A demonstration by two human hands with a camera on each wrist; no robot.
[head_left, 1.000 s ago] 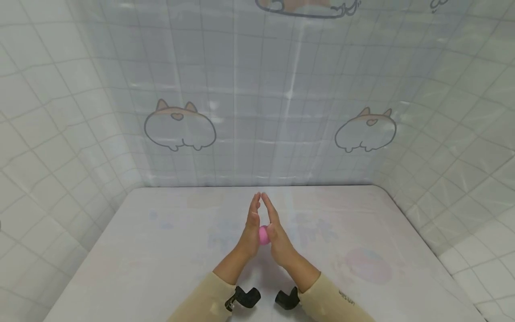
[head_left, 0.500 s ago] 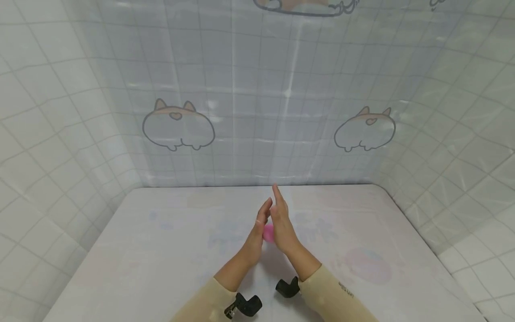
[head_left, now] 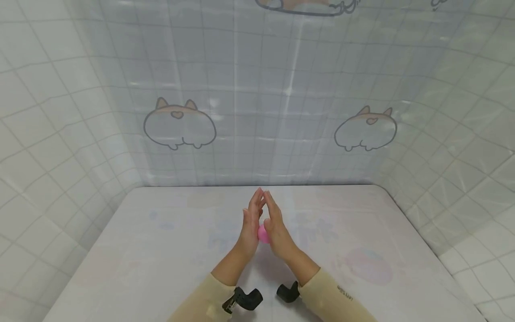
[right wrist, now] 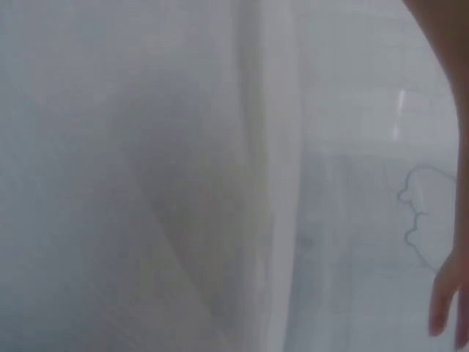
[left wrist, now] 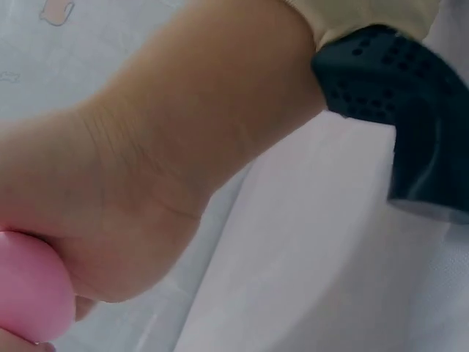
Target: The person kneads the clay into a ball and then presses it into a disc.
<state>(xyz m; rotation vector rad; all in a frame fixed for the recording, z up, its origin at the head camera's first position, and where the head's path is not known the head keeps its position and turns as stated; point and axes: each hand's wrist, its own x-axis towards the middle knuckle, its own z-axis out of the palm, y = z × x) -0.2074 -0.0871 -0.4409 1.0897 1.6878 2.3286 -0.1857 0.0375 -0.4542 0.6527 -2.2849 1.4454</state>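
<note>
A smooth pink ball [head_left: 263,234] sits between the two palms in the head view, held a little above the table. The left hand [head_left: 248,228] presses it from the left with straight fingers, its thumb standing up. From the other side the right hand [head_left: 279,233] presses, fingers straight and tilted inward, so both sets of fingertips nearly meet above the ball. In the left wrist view the ball [left wrist: 33,290] touches the heel of the left palm [left wrist: 124,227]; its far side is cut off. Only fingers of the right hand [right wrist: 448,293] show at the right wrist view's edge.
A white table [head_left: 153,268] with faint printed patterns lies underneath. Behind it hangs a gridded sheet [head_left: 257,103] with cartoon dog drawings; similar sheets stand left and right. Black wrist mounts [head_left: 248,298] stick out from both beige sleeves.
The palms rub back and forth: since half a second ago the right hand has slid back and the left forward. The ball has shifted slightly left between them.
</note>
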